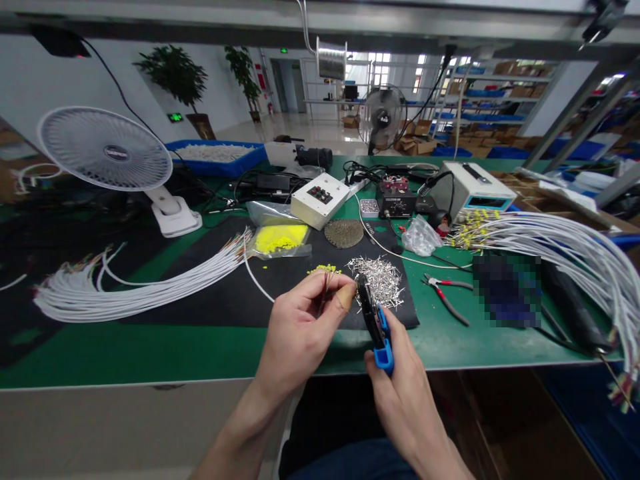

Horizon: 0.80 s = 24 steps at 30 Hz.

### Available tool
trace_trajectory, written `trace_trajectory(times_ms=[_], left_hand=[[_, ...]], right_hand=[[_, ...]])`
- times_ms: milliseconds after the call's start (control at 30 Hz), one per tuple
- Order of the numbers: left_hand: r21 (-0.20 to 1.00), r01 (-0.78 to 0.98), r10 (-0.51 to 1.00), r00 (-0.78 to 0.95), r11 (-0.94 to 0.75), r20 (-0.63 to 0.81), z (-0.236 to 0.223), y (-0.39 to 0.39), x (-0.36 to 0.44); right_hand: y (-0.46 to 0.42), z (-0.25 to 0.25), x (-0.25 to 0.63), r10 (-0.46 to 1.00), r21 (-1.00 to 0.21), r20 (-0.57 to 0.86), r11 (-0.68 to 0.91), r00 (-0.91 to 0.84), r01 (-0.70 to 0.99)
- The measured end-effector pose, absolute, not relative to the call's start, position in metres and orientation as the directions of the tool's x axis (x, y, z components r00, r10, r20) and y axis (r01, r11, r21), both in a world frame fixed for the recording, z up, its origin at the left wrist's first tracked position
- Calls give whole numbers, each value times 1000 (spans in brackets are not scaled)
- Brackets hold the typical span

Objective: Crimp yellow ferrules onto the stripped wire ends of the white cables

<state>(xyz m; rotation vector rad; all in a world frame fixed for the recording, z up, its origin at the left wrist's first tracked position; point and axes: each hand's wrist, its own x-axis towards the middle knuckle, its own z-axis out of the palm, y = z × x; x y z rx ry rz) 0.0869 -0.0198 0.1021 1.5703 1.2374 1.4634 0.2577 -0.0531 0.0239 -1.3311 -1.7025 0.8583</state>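
Observation:
My left hand (300,327) is closed in a pinch around the thin brown wires (326,283) at the end of a white cable (257,280). Tan tape wraps its thumb. My right hand (407,387) grips a crimping tool (373,320) with a black head and blue handles; the jaws meet the left fingertips. What lies between the jaws is too small to make out. Just beyond the hands are a heap of small metal terminals (383,280) and a few yellow pieces (325,269), partly hidden by my left hand.
Bundled white cables (150,293) lie at left, with another bundle (550,233) at right. Behind stand a bag of yellow pieces (280,237), a white switch box (320,200) and a fan (115,160). Red-handled cutters (447,297) and a black-handled tool (575,310) lie to the right.

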Motion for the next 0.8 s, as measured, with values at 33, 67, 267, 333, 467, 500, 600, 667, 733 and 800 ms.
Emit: trace_trajectory(times_ms=[33, 67, 267, 333, 467, 500, 600, 667, 733, 800], left_hand=[[919, 201, 931, -68, -340, 359, 102, -20, 86], [918, 203, 930, -68, -341, 360, 102, -21, 85], [882, 266, 908, -48, -389, 415, 104, -28, 80], [871, 288, 902, -48, -399, 429, 104, -30, 79], [860, 314, 895, -61, -403, 442, 103, -31, 78], [858, 317, 894, -64, -404, 444, 103, -31, 77], [856, 324, 892, -71, -402, 446, 103, -31, 77], [855, 325, 891, -75, -403, 448, 103, -32, 77], [854, 325, 889, -79, -406, 452, 104, -33, 78], [854, 322, 887, -78, -410, 455, 105, -34, 78]], right_hand=[[-54, 24, 256, 973, -873, 192, 231, -131, 430], [-54, 23, 255, 970, -872, 209, 244, -128, 425], [-54, 15, 247, 934, -824, 351, 344, -72, 450], [-52, 12, 247, 921, -808, 384, 370, -67, 458], [-48, 5, 248, 903, -776, 421, 407, -85, 481], [-47, 4, 248, 904, -774, 418, 406, -89, 486], [-46, 5, 247, 905, -774, 415, 406, -95, 487], [-46, 8, 247, 903, -772, 418, 409, -96, 486], [-46, 9, 247, 900, -766, 425, 416, -99, 491], [-47, 10, 248, 896, -758, 432, 423, -103, 496]])
